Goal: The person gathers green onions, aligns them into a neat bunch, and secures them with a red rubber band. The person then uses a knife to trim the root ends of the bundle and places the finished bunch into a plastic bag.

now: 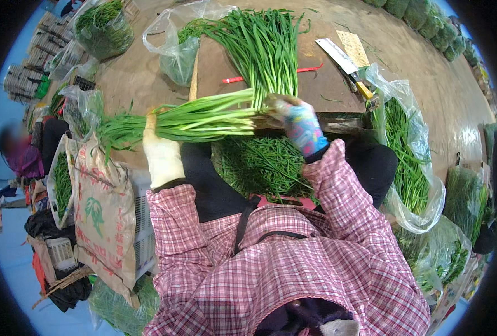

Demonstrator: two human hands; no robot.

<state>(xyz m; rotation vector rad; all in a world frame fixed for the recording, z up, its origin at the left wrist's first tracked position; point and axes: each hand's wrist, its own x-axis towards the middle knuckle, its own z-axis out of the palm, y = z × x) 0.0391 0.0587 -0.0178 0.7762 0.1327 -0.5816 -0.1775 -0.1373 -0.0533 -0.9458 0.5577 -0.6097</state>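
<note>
In a pale glove, my left hand (161, 157) grips a bunch of garlic chives (206, 117), held sideways with its white stalk ends pointing right. My right hand (299, 122), in a blue patterned glove, is at those stalk ends. Its fingers are blurred, so whether they pinch any stalks is unclear. Just beyond, a larger pile of garlic chives (269, 50) lies on a brown board (213, 63), leaves facing away from me. A red strip (311, 68) passes beneath that pile. Below my hands, between my knees, is a heap of loose green leaves (265, 164).
A cleaver (336, 56) with a yellow-ended handle rests at the board's right. Plastic bags of greens stand at right (408, 159) and behind the board's left edge (179, 59). A printed woven sack (103, 210) leans against a white crate (143, 222). Another person (26, 155) sits far left.
</note>
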